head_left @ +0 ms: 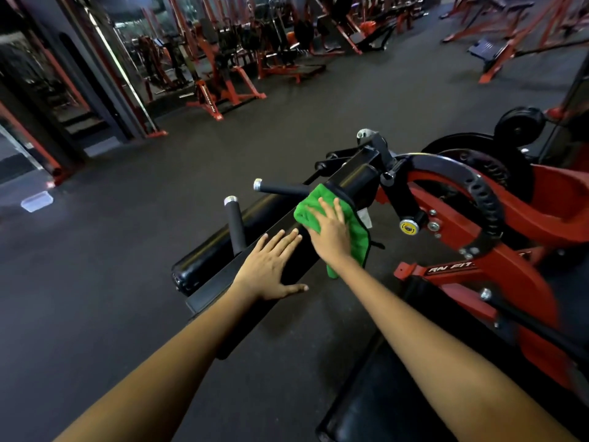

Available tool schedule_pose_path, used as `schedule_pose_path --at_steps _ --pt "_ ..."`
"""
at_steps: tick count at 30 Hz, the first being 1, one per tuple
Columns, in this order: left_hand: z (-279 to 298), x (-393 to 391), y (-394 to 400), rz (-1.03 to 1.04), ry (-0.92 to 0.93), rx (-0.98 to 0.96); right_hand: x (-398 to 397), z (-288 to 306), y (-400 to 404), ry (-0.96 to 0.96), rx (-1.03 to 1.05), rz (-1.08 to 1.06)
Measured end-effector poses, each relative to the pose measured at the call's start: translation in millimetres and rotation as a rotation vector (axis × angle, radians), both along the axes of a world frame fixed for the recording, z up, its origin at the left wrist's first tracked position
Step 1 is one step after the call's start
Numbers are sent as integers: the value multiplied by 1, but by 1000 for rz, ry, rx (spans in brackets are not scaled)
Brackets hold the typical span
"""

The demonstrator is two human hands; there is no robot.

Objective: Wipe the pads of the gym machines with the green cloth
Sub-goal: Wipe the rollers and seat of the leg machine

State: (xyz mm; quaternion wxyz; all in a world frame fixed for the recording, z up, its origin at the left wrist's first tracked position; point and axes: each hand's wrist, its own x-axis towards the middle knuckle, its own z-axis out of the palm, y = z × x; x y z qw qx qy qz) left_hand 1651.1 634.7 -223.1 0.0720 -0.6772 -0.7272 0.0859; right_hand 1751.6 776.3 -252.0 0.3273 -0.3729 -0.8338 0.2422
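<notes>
A long black roller pad (261, 218) on a red and black gym machine runs diagonally across the middle of the head view. The green cloth (322, 204) lies draped over the pad's upper part. My right hand (331, 231) presses flat on the cloth with straight fingers. My left hand (271, 266) rests flat on the pad just below and left of it, fingers spread. Two black handle posts (234, 224) stick out from the pad's far side.
The machine's red frame (497, 250) and curved black adjuster fill the right side. A black seat pad (376, 406) lies at the bottom. Dark rubber floor (111, 282) spreads to the left. Red machines (223, 84) line the back, and a small clear container (36, 200) sits at the left.
</notes>
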Motion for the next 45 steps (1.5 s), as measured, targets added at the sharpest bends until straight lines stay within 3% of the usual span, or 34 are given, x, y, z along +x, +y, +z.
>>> schedule_pose_path --at_steps 3,6,12,19,24,28,35,39,45 --pt "5 -3 6 -35 0 27 13 1 30 -60 72 49" --pt "4 -5 9 -73 -4 50 11 13 63 -45 -34 -63" --pt "14 -3 40 -174 51 211 4 -3 32 -13 39 -40" --pt "2 -2 75 -206 -78 347 6 12 97 68 -87 -181" --pt "1 -2 77 -209 -91 293 20 1 98 -8 17 -85" --pt "1 -3 75 -197 -95 265 14 22 145 -11 -145 -226" --pt "0 -3 78 -217 -97 288 11 0 99 20 27 -120" --pt "2 -4 76 -208 -100 280 13 13 129 57 -131 -247" --pt "6 -2 74 -175 -93 275 0 12 68 0 -44 -148"
